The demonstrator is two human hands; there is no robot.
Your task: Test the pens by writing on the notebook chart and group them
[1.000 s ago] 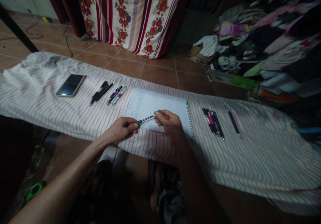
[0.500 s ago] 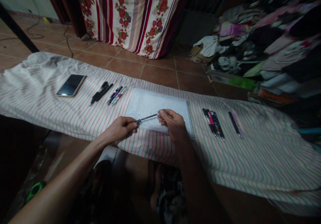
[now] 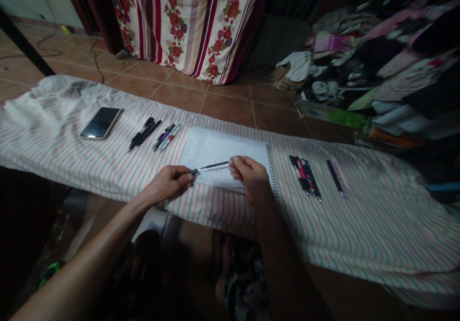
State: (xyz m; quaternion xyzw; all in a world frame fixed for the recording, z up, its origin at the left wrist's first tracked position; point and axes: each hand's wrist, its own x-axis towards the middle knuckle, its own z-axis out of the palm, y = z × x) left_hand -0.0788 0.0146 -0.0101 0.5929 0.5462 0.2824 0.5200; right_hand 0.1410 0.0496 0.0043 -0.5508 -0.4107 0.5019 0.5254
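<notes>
My left hand [image 3: 168, 183] is closed around a dark pen barrel [image 3: 194, 171], and just its end pokes out past the fingertips. Between thumb and fingers, my right hand [image 3: 250, 176] pinches a thin dark pen refill [image 3: 214, 165] whose pointed tip faces the barrel. A small gap separates the tip from the barrel's end. Both pieces are held above a spiral notebook [image 3: 233, 146], its open page covered in faint writing, with the wire binding on the right side. How much of the barrel lies inside my left hand is hidden.
A striped cloth [image 3: 373, 235] covers the long surface. Left of the notebook lie a phone [image 3: 101, 122], black pens [image 3: 144, 134] and coloured pens [image 3: 167, 137]. To the right are several more pens [image 3: 305, 177] and a black-and-pink pair [image 3: 337, 178]. Clothes [image 3: 388, 62] are heaped behind.
The refill's tip has come away from the barrel's end. My left hand has shifted slightly left and my right hand slightly right, so a gap now shows between the two pieces.
</notes>
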